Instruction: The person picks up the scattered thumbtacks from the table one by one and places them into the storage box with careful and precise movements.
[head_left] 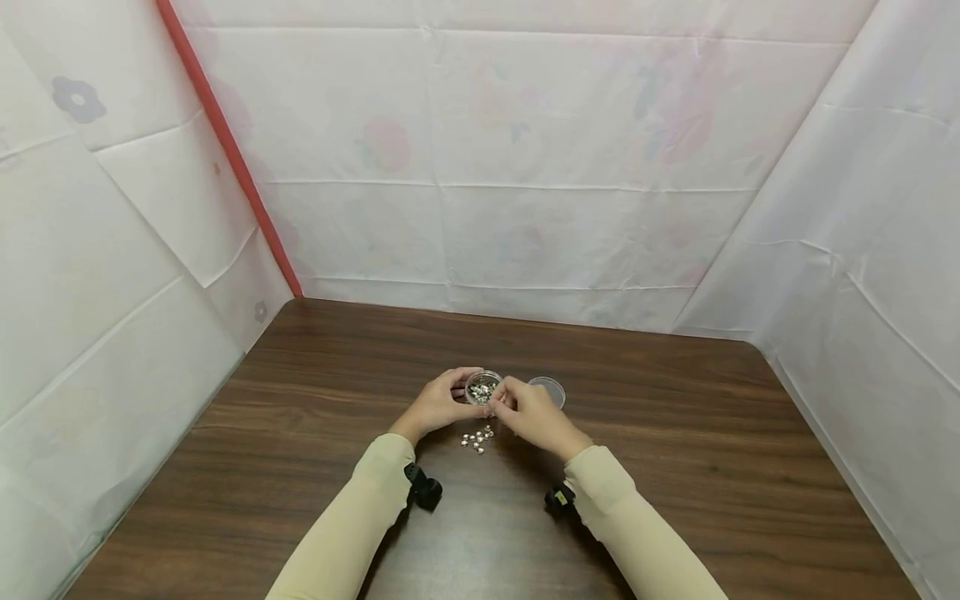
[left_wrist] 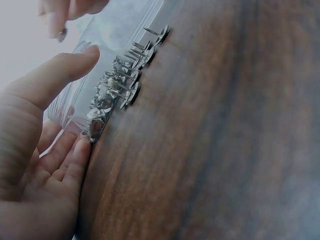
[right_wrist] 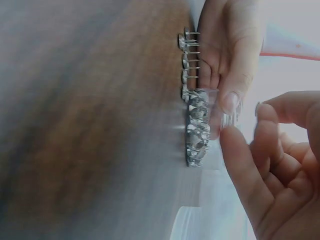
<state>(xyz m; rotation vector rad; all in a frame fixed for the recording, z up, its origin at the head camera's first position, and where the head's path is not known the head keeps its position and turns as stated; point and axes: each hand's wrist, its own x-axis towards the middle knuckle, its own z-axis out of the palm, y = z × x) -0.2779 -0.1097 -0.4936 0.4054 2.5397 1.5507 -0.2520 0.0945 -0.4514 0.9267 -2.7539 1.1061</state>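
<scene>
A round clear tub (head_left: 483, 386) of silvery thumbtacks (right_wrist: 197, 130) stands on the table. My left hand (head_left: 442, 400) holds it from the left, thumb on the near side and fingers curved round the far side. Over the tub's right edge is my right hand (head_left: 536, 414), its fingers bent together. Between its fingertips the right wrist view shows a small metal thumbtack (right_wrist: 257, 108), partly hidden. Several loose thumbtacks (head_left: 477, 438) lie in front of the tub, points up, as the left wrist view shows.
A round clear lid (head_left: 549, 390) lies just behind the right hand. The brown wooden table (head_left: 675, 467) meets pale patterned sheets (head_left: 525, 150) at the back and sides. A red strip (head_left: 232, 150) runs down the back left corner.
</scene>
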